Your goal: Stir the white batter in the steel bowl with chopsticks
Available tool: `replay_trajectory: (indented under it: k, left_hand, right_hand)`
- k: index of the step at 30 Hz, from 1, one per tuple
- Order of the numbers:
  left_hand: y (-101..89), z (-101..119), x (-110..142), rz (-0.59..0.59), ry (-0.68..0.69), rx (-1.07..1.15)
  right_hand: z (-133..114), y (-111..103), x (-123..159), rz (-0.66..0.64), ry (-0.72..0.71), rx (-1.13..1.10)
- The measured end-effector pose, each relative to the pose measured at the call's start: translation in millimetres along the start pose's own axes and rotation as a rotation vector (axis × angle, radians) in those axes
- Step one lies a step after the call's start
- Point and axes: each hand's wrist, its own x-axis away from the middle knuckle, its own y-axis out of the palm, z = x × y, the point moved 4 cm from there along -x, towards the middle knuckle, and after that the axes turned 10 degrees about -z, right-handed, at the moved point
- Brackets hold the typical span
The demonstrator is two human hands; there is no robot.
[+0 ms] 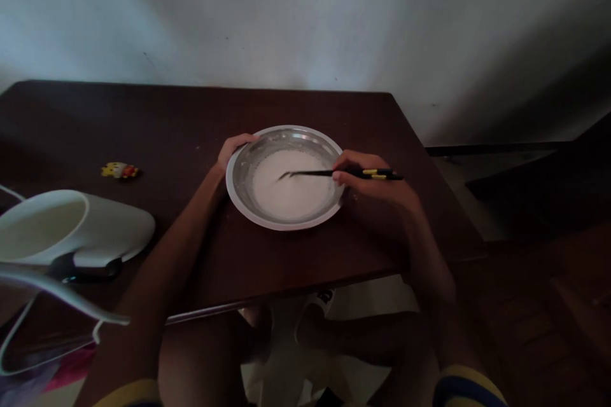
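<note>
A round metal bowl (pixel 243 168) sits in the middle of a dark wooden table (pixel 191 121) and holds a pale white liquid (pixel 291 187). My left hand (pixel 232 147) grips the bowl's far left rim, fingers curled over the edge. My right hand (pixel 370 184) is closed round the black and yellow handle of a fork (pixel 310 173). The fork lies nearly level across the bowl, its tines dipping into the liquid near the centre.
A white appliance (pixel 71 226) with a lid open stands at the table's left front, with a white cord (pixel 57 292) looping past it. A small yellow and red object (pixel 120 170) lies left of the bowl. A pale wall (pixel 305 13) runs behind.
</note>
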Motion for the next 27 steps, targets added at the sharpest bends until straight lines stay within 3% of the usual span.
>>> replay_trajectory:
  k: [2,3,7,8,13,15,18,20,24,27]
  left_hand:
    - [1.0,-1,3,0.064,-0.111,0.03]
    - [1.7,-1,5,0.081,-0.146,0.043]
    - [6.3,2,8,0.079,-0.148,0.043]
    - [6.8,2,9,0.097,-0.145,0.047]
    - [7.0,2,10,0.145,-0.119,0.024]
    - [7.5,2,8,0.099,-0.114,0.023]
    - [6.6,2,9,0.128,-0.14,0.027]
    - [7.8,3,11,0.173,-0.149,0.02]
    - [12.8,5,16,0.204,-0.155,0.042]
    - [7.2,2,13,0.224,-0.184,0.043]
  right_hand:
    - [3,-8,4,0.073,0.038,-0.029]
    - [4,-9,6,0.041,0.056,-0.055]
    - [0,4,4,-0.228,0.024,-0.1]
    - [-1,6,2,-0.227,0.002,-0.08]
    - [5,-10,4,0.038,0.042,-0.029]
    - [4,-10,8,-0.043,0.06,-0.075]
    - [1,1,5,-0.194,0.017,-0.112]
    - [1,5,0,-0.147,-0.014,-0.085]
    - [7,-8,1,0.063,0.037,-0.059]
    - [5,-9,7,-0.031,0.078,-0.11]
